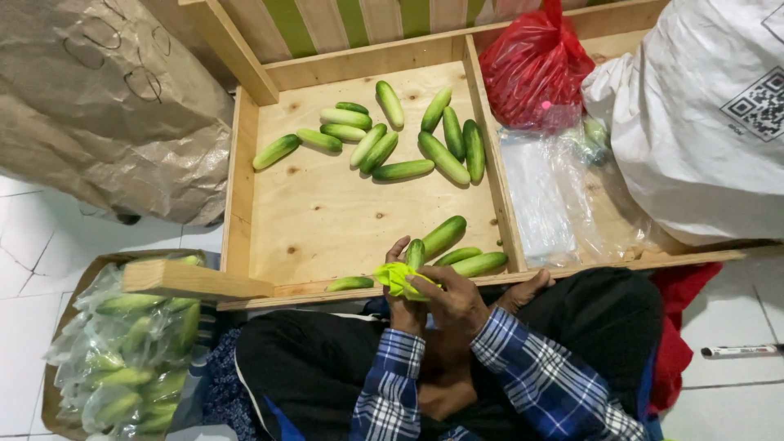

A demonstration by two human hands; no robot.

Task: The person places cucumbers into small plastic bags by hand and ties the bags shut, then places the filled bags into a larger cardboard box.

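While both hands grasp it, the left hand [402, 298] and right hand [452, 304] half-hide a green cucumber [415, 253] wrapped in a yellow-green cloth [398, 279].

The tray [245, 204] floor lay bare across its middle, between the far cucumbers [384, 139] and the near ones [457, 249] by its front rail. A divider [490, 155] walled off the right bay, crowded by a red bag [535, 69], clear plastic [543, 196] and a white sack [702, 122]. A brown sack [106, 106] blocked the left.

One head-worn camera looks steeply down, close over the wooden tray [245, 175].
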